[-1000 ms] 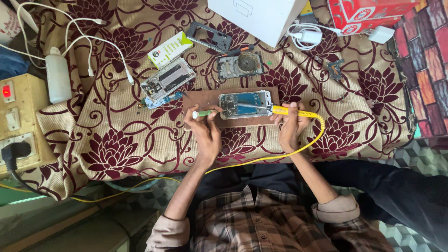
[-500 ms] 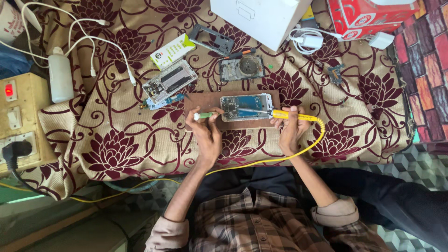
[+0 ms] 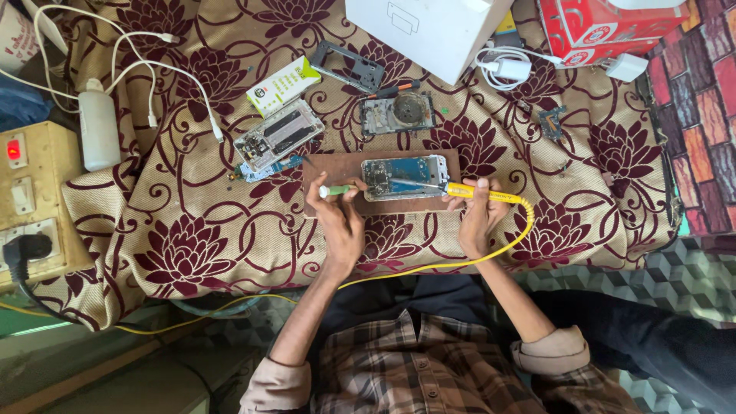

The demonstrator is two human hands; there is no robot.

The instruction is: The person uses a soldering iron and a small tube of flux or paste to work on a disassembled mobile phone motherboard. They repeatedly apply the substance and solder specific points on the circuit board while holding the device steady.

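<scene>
An opened phone body (image 3: 404, 175) with its circuit board showing lies on a brown wooden board (image 3: 335, 167) on the floral cloth. My left hand (image 3: 337, 217) grips a small green-handled tool (image 3: 336, 190) whose tip points at the phone's left end. Held in my right hand (image 3: 481, 215) is a yellow soldering iron (image 3: 479, 193), its metal tip resting over the phone's board. A yellow cord (image 3: 506, 245) runs from the iron back toward my body.
A second opened phone (image 3: 278, 139), a phone frame (image 3: 347, 67) and a board with a round part (image 3: 397, 113) lie beyond. A white box (image 3: 425, 27), red carton (image 3: 609, 27), chargers (image 3: 506, 67), white bottle (image 3: 99, 129) and a yellow switch box (image 3: 31, 199) ring the cloth.
Both hands stay on their tools over the phone; only a slight shift of the view. The iron's tip remains on the board.
</scene>
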